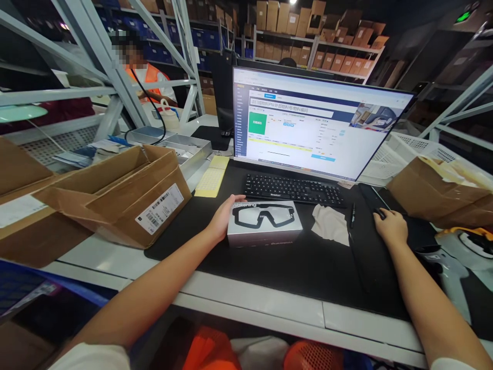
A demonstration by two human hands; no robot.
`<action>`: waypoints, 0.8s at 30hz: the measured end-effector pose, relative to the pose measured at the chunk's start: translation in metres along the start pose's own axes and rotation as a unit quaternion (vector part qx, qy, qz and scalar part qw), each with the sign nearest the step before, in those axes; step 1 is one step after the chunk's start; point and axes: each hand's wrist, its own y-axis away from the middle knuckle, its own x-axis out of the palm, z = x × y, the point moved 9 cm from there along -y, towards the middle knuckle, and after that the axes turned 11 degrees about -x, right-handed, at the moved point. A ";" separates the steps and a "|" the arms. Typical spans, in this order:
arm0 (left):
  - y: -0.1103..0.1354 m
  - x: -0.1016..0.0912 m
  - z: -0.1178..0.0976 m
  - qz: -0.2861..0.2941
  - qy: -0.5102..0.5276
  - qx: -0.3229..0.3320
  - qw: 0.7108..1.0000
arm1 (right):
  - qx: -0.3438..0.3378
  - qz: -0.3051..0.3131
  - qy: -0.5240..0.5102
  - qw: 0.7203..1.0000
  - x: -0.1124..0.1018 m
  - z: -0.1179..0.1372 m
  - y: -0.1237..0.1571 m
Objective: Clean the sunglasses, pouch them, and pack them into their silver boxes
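Note:
A silver-grey box (263, 220) printed with a picture of wraparound glasses lies on the black desk mat (246, 272). My left hand (222, 218) grips its left end, with some fingers hidden behind it. Over at the right, my right hand (391, 227) rests on a computer mouse (380, 213), which it mostly covers. Between the box and that hand are a crumpled light cloth (330, 225) and a black pen (353, 215). Just behind the box stands a black keyboard (292, 190), below a lit monitor (308, 123).
Open cardboard boxes (127, 200) stand at the left, near a yellow pad (212, 177). At the right are a brown carton (431, 190) and a grey-white handheld scanner (449, 272). Behind the metal frame, a person in an orange vest (152, 77) sits. Shelves (319, 38) hold many cartons.

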 end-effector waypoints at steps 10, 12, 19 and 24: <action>-0.001 0.000 0.000 0.007 0.000 0.005 1.000 | 0.015 0.016 0.002 1.000 -0.004 0.000 0.002; -0.001 -0.001 0.000 0.010 -0.003 0.007 1.000 | 0.003 0.017 0.000 1.000 -0.003 0.001 0.001; -0.001 -0.002 0.001 0.004 -0.003 0.001 1.000 | -0.024 0.017 -0.004 1.000 0.002 0.003 -0.002; 0.000 -0.001 0.000 -0.001 -0.006 -0.005 1.000 | -0.002 -0.001 0.002 1.000 0.002 -0.001 -0.001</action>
